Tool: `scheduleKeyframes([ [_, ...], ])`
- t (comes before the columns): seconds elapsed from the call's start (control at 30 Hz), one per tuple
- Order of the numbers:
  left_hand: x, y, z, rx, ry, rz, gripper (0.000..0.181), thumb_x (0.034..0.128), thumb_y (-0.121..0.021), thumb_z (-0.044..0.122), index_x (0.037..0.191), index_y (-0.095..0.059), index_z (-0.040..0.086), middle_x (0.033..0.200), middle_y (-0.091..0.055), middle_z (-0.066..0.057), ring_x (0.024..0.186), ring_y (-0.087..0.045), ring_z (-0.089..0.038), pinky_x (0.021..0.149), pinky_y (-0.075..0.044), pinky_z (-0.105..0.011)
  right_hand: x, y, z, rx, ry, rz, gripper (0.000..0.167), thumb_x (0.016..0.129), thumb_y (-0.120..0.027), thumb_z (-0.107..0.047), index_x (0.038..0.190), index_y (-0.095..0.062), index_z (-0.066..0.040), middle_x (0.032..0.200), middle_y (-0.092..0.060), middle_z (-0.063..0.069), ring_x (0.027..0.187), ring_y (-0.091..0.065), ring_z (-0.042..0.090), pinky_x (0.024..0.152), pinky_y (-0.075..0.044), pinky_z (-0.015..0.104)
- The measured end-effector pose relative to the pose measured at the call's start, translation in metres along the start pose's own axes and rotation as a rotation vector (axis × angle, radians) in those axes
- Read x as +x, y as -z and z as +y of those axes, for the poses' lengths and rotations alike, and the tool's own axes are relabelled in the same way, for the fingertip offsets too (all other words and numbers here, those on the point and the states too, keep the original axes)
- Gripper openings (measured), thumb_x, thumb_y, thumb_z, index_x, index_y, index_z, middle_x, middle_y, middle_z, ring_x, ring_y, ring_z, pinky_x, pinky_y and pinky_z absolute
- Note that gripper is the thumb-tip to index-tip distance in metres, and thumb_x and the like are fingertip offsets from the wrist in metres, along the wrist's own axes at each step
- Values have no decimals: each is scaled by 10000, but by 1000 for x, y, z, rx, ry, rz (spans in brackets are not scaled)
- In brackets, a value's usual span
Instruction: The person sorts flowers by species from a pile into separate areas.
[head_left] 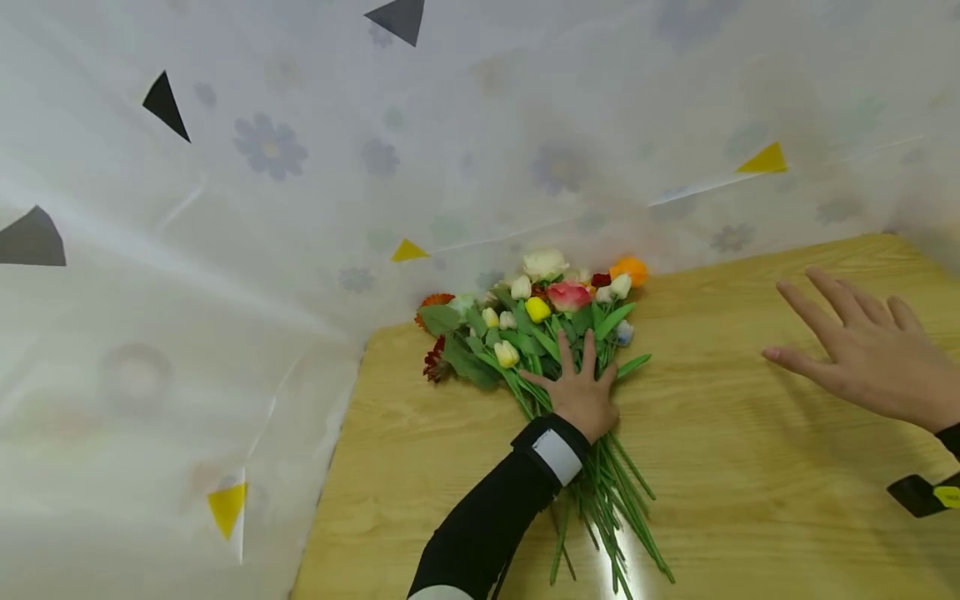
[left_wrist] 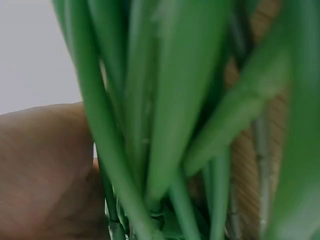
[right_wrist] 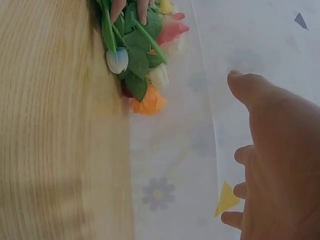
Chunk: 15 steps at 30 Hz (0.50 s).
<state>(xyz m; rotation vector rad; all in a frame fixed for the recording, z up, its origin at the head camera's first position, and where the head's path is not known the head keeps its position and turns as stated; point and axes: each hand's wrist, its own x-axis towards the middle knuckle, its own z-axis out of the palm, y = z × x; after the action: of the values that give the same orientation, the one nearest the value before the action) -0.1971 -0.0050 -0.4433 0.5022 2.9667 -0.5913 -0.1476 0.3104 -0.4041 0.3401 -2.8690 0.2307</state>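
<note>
On the tan wooden table (head_left: 720,483), I see multicoloured green-stemmed flowers (head_left: 538,311) gathered, seemingly untied; left hand (head_left: 582,400) spread over stems, right hand (head_left: 870,354) empty.

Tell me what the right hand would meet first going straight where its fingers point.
Probably the flower-patterned sheet beyond the table; the right hand aims its fingers that way, though depth is hard to judge.

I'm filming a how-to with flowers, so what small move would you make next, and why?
I would probably curl the left hand round the stems: it lies spread over the bunch, and the right hand, apart over the table, holds nothing.
</note>
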Motion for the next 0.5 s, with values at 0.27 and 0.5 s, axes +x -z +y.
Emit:
scheduleKeyframes([
  [0.27, -10, -13, -43, -105, -9, 43, 653, 944, -548, 609, 1525, -277, 488, 1691, -2, -7, 1538, -1, -423, 939, -349, -799, -1, 3, 2, 13, -24, -36, 976, 935, -583, -578, 1608, 24, -218, 1653, 59, 227, 1350, -222, 606, 1019, -109, 772],
  [0.5, -21, -33, -75, -171, 12, 84, 604, 959, -585, 525, 1510, -346, 461, 1672, -157, -29, 1528, -44, -454, 907, -339, -825, 1, 4, -2, 74, -42, -47, 930, 956, -572, -547, 1608, 19, -244, 1655, 64, 219, 1400, -145, 606, 1076, 11, 789],
])
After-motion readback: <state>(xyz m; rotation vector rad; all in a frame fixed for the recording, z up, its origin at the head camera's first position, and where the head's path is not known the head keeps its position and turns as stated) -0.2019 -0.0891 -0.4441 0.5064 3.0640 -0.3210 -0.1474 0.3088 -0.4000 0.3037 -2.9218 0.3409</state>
